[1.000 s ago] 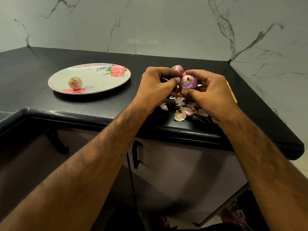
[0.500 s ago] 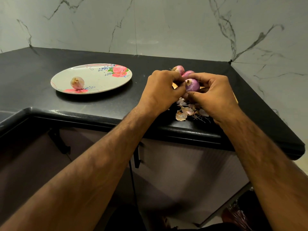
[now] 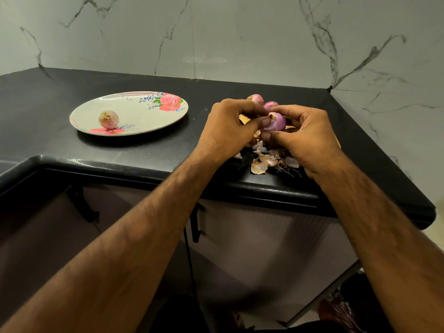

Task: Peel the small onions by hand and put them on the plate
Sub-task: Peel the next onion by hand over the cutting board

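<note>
Worktop: black stone under a grey-veined marble wall; at the right end it runs back into the corner where two walls meet.
Held onion: a small purple onion, lifted clear of the worktop above the front edge, towards the right end; its brown tufted end is turned up and to the left.
Right hand: the right hand cradles the held onion, fingers curled over its far side and thumb closed against its near underside.
Left hand: the left hand pinches the tufted end between thumb and forefinger; its other fingers curl beneath, partly hidden.
Spare onions: a far onion and a nearer onion lie just behind the knuckles, towards the back edge, each half hidden by the hands.
Peels: a pale papery heap with wiry roots lies directly below the hands, just inside the front edge.
Plate: a flowered oval plate sits well left of the hands, mid-worktop.
Plate onion: one pale peeled onion rests on the plate's left part, near its rim.
Tan piece: something flat and tan shows between the left fingers; I cannot tell what it is.
Cupboards: doors with a black handle hang below the front edge.
</note>
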